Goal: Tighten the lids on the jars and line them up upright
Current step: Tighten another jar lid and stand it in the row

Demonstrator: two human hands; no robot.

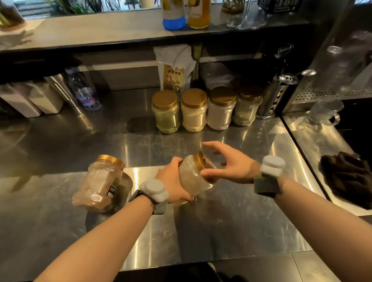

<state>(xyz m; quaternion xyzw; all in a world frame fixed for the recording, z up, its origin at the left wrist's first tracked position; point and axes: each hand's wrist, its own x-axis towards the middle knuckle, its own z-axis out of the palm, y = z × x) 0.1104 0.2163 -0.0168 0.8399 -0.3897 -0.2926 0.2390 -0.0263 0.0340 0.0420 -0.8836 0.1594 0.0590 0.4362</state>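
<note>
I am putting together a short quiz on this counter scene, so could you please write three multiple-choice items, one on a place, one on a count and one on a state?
1. Where does the jar lying on its side rest?
A. on the steel counter, left of the hands
B. on the upper shelf
C. in the row at the back

2. How many gold-lidded jars stand in the back row?
A. two
B. four
C. six

3. How is the held jar placed?
A. upright on the counter
B. tilted, gripped by the left hand
C. upside down in the row

Answers:
1. A, it lies on the counter beside the left wrist.
2. B, four lids show side by side.
3. B, the left hand wraps its body while the right hand has open fingers at the gold lid.
</note>
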